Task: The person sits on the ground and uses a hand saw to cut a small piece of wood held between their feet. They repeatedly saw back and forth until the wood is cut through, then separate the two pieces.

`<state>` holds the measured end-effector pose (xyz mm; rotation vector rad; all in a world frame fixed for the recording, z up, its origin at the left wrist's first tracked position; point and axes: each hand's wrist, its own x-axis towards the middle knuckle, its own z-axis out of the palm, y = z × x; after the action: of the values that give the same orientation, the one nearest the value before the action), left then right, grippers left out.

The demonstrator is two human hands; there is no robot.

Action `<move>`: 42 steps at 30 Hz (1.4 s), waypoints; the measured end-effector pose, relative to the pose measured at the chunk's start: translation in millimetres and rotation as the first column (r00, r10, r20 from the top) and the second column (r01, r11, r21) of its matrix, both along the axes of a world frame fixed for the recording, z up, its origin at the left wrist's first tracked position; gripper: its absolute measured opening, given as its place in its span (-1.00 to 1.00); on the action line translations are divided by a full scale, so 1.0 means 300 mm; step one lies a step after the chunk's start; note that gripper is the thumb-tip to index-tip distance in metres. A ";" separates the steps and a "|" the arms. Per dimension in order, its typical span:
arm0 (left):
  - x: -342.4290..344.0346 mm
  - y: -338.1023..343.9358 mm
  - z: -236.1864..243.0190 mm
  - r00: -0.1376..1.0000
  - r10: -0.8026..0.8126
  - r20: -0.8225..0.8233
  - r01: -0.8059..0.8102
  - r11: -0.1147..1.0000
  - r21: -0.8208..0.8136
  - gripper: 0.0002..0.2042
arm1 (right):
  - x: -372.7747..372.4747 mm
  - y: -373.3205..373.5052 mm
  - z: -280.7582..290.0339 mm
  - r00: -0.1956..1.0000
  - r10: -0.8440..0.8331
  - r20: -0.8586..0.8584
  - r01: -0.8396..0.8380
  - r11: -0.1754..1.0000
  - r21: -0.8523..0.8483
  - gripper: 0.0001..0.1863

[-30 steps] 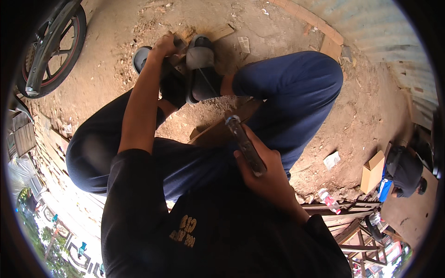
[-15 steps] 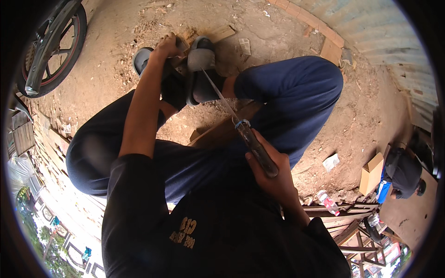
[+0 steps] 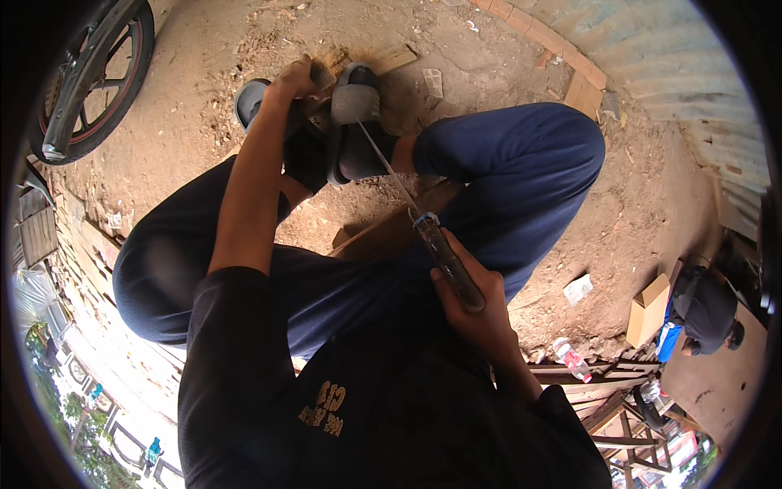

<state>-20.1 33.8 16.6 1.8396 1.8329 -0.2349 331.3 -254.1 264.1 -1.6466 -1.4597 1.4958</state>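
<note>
My right hand [image 3: 476, 297] is wrapped round the dark handle of a long narrow-bladed hand tool [image 3: 389, 169], with a light blue tie where blade meets handle. I cannot tell whether the blade is a saw or a knife. Its thin tip points up and left, ending over the grey sandal [image 3: 356, 104] on my right foot. Between my feet, my left hand [image 3: 295, 79] is closed on a small wood block [image 3: 324, 77], partly hidden by the fingers. Pale sawdust [image 3: 332, 59] lies just beyond it. The other sandal [image 3: 249, 104] shows beside my left wrist.
A flat wood offcut [image 3: 393, 59] lies beyond my feet; a wooden board [image 3: 391, 232] sits under my legs. A motorbike wheel [image 3: 106, 90] stands at far left. On the right are a cardboard box [image 3: 648, 310], a plastic bottle [image 3: 572, 359] and another person [image 3: 707, 306], bent over.
Hardly anything differs. The tool and my right hand have shifted very slightly left, and the surroundings are a little displaced in view. Both hands keep their grips.
</note>
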 end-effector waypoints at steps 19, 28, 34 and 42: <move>0.033 -0.007 0.038 0.998 0.056 0.001 -0.056 0.998 -0.025 -0.18 | -0.007 0.016 0.010 0.999 0.032 0.034 -0.031 0.999 -0.031 -0.49; 0.004 0.001 -0.038 0.999 0.015 -0.038 -0.013 0.999 0.044 -0.16 | -0.047 0.029 0.018 0.998 0.058 0.021 -0.058 0.998 -0.023 -0.51; 0.012 0.004 0.009 1.000 0.016 0.003 -0.016 1.000 -0.018 -0.16 | -0.070 0.072 0.014 0.998 0.056 -0.005 -0.056 0.997 -0.045 -0.51; -0.005 0.006 -0.009 0.998 -0.014 0.064 0.015 1.000 -0.011 -0.16 | -0.111 0.124 -0.033 0.996 0.086 0.001 -0.086 0.996 -0.023 -0.49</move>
<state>-21.5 35.5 13.8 1.8320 1.7723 -0.1890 297.9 -216.9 254.1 -1.6179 -1.5374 1.5630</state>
